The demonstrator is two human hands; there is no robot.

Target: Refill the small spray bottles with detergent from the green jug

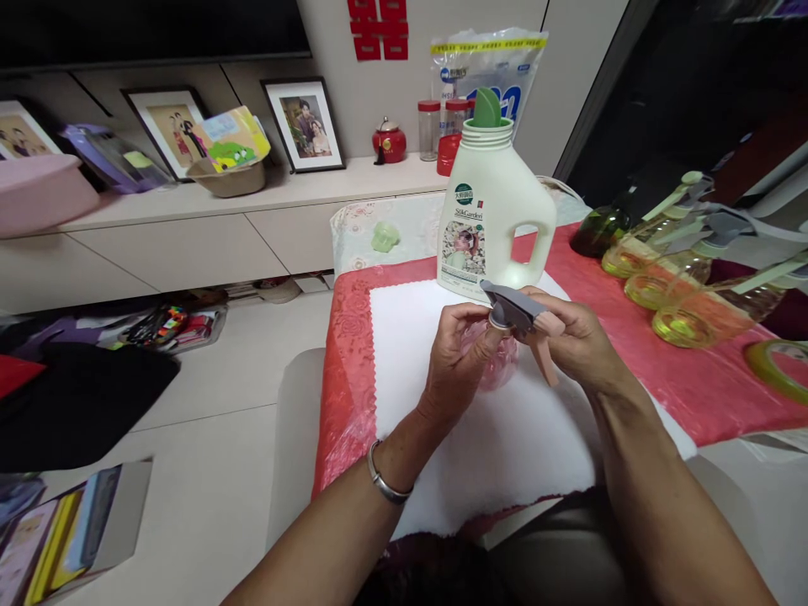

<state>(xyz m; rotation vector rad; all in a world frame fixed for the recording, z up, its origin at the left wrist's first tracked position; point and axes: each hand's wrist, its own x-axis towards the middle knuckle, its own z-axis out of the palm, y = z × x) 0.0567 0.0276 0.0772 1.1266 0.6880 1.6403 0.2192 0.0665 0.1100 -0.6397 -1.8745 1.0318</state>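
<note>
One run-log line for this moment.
left hand: holding pink bottle near neck | right hand: gripping gray trigger sprayer | sprayer: at bottle's mouth, seating unclear | SilkGarden jug: upright beyond hands

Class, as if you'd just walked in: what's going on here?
A person is handling a pink bottle with a grey spray head over a white cloth. The left hand holds it near the neck; the right hand holds the spray head. Whether it is screwed tight cannot be seen. A pale jug stands just beyond; bottles of yellow liquid are off to the right.
</note>
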